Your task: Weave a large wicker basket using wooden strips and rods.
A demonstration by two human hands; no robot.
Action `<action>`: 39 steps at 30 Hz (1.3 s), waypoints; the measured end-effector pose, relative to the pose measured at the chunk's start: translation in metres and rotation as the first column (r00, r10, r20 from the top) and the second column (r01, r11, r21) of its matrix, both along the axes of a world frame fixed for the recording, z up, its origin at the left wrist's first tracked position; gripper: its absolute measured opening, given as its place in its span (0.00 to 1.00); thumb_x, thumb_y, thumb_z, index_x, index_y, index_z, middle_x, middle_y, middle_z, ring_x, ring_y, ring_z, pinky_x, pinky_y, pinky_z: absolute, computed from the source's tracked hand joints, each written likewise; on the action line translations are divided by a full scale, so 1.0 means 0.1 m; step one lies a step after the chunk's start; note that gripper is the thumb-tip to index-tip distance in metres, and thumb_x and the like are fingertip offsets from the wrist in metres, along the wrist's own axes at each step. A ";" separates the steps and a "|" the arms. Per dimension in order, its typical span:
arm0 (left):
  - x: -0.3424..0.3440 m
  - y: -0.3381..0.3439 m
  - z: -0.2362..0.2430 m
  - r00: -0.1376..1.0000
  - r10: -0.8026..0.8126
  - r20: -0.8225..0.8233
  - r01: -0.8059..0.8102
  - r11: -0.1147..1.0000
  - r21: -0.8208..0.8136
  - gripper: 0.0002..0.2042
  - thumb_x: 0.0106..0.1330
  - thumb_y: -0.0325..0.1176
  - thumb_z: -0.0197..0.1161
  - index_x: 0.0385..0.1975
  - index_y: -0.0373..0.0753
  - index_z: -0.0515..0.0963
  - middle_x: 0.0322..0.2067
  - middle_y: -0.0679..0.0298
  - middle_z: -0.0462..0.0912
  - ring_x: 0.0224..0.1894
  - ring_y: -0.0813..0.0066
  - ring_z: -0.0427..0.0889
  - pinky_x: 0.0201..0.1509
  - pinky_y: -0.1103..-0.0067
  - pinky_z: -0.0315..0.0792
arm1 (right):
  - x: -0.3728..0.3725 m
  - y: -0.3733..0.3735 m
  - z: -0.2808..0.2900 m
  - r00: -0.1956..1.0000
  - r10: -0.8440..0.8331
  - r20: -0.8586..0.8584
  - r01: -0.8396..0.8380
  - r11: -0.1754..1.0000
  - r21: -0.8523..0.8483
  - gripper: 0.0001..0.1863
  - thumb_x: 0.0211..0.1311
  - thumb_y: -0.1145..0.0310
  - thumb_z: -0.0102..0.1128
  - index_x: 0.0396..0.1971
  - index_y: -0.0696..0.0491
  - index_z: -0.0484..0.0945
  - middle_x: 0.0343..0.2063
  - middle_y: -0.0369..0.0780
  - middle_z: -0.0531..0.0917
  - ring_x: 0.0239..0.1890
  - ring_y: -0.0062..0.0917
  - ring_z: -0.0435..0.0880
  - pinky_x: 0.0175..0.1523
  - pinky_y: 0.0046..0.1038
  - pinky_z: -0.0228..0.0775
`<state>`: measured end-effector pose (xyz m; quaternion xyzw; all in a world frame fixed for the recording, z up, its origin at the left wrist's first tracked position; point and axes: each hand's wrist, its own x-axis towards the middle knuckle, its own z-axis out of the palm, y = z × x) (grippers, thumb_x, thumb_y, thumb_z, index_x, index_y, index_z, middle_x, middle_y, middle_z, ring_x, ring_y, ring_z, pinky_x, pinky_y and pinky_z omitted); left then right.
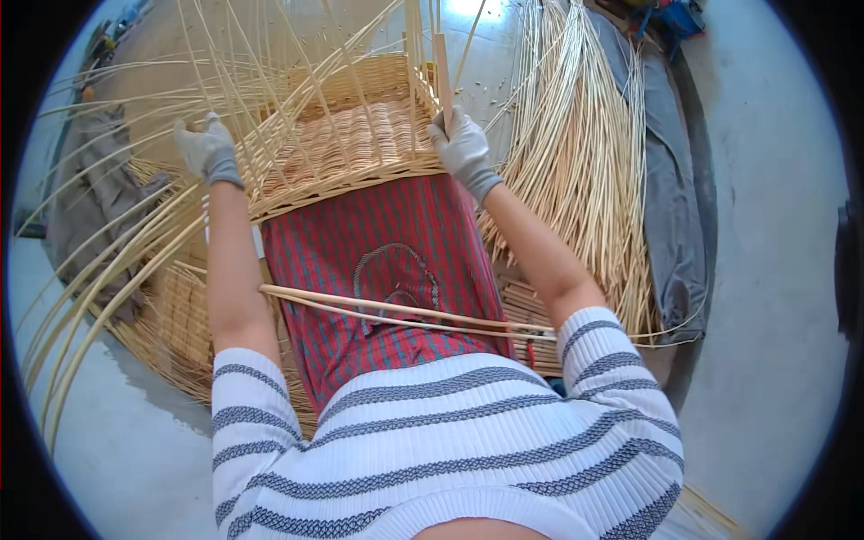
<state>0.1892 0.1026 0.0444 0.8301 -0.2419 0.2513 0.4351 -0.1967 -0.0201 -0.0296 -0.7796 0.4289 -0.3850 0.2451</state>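
A half-woven wicker basket rests on my lap over a red plaid cloth, with long pale rods standing up from its rim. My right hand, in a white and grey glove, is closed at the basket's right near corner round the lower end of a flat wooden stick, which stands upright. My left hand, gloved alike, is beside the basket's left side among the slanting rods. Its fingers are curled; what lies in them is hidden. Two loose rods cross my lap below the basket.
A large bundle of pale rods lies on a grey cloth at the right. More long rods fan out to the left, over a woven piece and a crumpled grey cloth. Small offcuts lie on the floor beyond the basket.
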 end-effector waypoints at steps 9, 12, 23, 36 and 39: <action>-1.97 -0.17 0.37 0.269 -0.873 0.407 0.539 0.487 0.687 0.20 0.65 0.38 0.62 0.58 0.56 0.75 0.61 0.62 0.73 0.68 0.63 0.65 0.75 0.63 0.51 | 0.04 -0.06 -0.04 0.997 0.006 -0.071 -0.003 0.999 0.048 0.16 0.59 0.62 0.64 0.39 0.54 0.71 0.31 0.50 0.81 0.36 0.48 0.81 0.45 0.44 0.72; -1.85 -0.33 0.22 0.329 -0.879 0.345 0.508 0.473 0.720 0.17 0.64 0.42 0.62 0.54 0.59 0.78 0.63 0.63 0.73 0.70 0.66 0.64 0.77 0.63 0.46 | -0.08 -0.08 -0.13 0.964 0.189 0.186 -0.234 0.937 0.261 0.15 0.67 0.58 0.59 0.38 0.56 0.73 0.30 0.42 0.82 0.35 0.35 0.83 0.44 0.36 0.74; -2.71 -0.35 -0.41 0.443 -0.896 0.008 0.522 0.265 0.810 0.37 0.54 0.59 0.66 0.55 0.35 0.73 0.54 0.55 0.78 0.68 0.55 0.67 0.79 0.57 0.30 | 0.05 -0.44 0.30 0.809 0.044 0.587 -0.264 0.918 0.295 0.29 0.72 0.43 0.48 0.46 0.57 0.78 0.31 0.38 0.82 0.33 0.21 0.80 0.39 0.24 0.74; -2.77 -0.48 -0.79 0.523 -0.845 0.109 0.601 0.456 0.656 0.27 0.55 0.51 0.67 0.50 0.41 0.73 0.49 0.64 0.80 0.61 0.63 0.77 0.80 0.58 0.35 | 0.28 -0.53 0.40 0.637 -0.082 0.767 -0.609 0.557 0.565 0.25 0.71 0.41 0.47 0.23 0.46 0.70 0.12 0.28 0.63 0.11 0.15 0.57 0.14 0.21 0.46; -2.75 -0.47 -0.79 0.496 -0.865 0.073 0.682 0.440 0.584 0.26 0.54 0.49 0.68 0.49 0.41 0.74 0.48 0.63 0.80 0.62 0.64 0.75 0.80 0.59 0.37 | 0.30 -0.48 0.44 0.686 -0.051 0.726 -0.556 0.607 0.568 0.25 0.71 0.41 0.48 0.22 0.46 0.68 0.12 0.28 0.63 0.11 0.14 0.57 0.14 0.21 0.44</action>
